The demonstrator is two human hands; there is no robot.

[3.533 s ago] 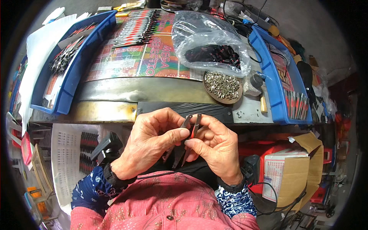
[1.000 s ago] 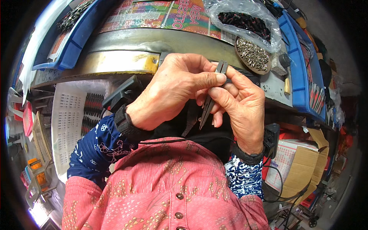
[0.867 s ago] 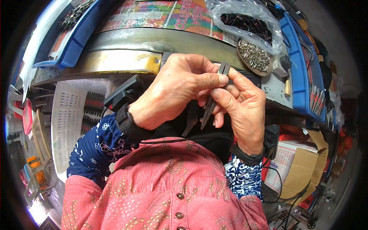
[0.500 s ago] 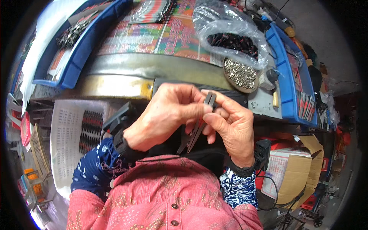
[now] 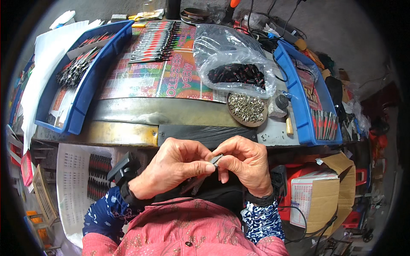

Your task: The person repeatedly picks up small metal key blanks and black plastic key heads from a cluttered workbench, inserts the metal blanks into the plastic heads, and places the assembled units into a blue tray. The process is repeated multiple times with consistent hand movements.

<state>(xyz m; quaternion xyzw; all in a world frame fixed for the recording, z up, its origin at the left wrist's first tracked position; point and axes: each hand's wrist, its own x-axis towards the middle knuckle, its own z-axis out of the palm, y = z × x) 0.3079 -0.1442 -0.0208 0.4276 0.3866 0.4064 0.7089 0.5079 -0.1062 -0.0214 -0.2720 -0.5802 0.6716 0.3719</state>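
Bridging left hand (image 5: 168, 166), right hand (image 5: 248, 165) (fingertip-pinched): metal tool (image 5: 216, 159)

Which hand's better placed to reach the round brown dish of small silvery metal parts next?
Right hand, likely: it's nearer the dish than your left hand, though both grips hold a slim grey metal piece.

Pinching a grey metal piece (image 5: 216, 160) with left hand (image 5: 173, 164) and right hand (image 5: 247, 164), below frame centre, with a blue tray (image 5: 80, 112) at upper left.
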